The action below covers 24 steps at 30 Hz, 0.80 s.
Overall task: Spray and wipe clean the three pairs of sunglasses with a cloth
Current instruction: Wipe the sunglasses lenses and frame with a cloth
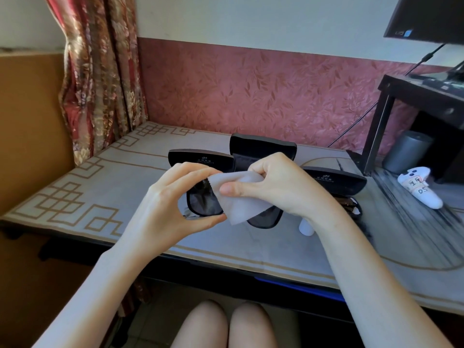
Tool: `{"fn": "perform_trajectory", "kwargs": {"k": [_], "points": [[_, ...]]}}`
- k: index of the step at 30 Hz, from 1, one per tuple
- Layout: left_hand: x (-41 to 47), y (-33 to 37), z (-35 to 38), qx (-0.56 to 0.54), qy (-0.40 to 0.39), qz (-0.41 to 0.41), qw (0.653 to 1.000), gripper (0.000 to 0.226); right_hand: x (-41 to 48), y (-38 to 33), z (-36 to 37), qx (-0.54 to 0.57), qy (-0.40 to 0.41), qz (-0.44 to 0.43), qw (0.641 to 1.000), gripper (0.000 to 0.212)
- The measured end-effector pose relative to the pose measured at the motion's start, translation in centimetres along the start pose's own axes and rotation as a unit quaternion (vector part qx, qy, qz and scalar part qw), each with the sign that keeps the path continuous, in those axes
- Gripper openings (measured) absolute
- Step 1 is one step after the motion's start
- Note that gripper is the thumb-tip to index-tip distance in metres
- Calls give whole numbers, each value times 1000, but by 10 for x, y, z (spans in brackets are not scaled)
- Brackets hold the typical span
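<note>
white controller (419, 187): handwritten "D5" | case lids (202, 159): logo, print too small to read

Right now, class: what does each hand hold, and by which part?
The left hand holds the black sunglasses by the lens frame's outer end. The right hand pinches the cloth at its upper part, against the lens.

black sunglasses (204, 200), pale grey cloth (242, 205), floral curtain (100, 71)

place: home room | cues: floral curtain (100, 71), patterned wallpaper (251, 96), desk (125, 177) with monitor (426, 18)
</note>
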<state>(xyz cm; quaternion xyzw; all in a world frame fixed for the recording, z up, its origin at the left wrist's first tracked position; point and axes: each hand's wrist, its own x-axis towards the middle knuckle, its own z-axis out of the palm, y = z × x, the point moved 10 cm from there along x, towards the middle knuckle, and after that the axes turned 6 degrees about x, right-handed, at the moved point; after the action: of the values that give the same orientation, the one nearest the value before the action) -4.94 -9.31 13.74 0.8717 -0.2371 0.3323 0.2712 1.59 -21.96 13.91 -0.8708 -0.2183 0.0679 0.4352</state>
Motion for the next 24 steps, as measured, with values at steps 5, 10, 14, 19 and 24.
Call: {"fn": "perform_trajectory", "kwargs": {"k": [5, 10, 14, 19, 24], "points": [[-1, 3, 1, 12, -5, 6, 1000, 78, 0, -3, 6, -17, -28, -8, 999, 49], [-1, 4, 3, 35, -14, 26, 999, 54, 1, -3, 5, 15, -16, -20, 1000, 39], [-1, 2, 1, 23, -8, 14, 1000, 50, -1, 0, 2, 15, -6, -28, 999, 42], [-1, 3, -2, 15, 0, 0, 1000, 52, -9, 8, -15, -6, 60, -25, 998, 48], [0, 1, -3, 10, 7, -23, 1000, 55, -19, 6, -19, -22, 77, -37, 996, 30]]}}
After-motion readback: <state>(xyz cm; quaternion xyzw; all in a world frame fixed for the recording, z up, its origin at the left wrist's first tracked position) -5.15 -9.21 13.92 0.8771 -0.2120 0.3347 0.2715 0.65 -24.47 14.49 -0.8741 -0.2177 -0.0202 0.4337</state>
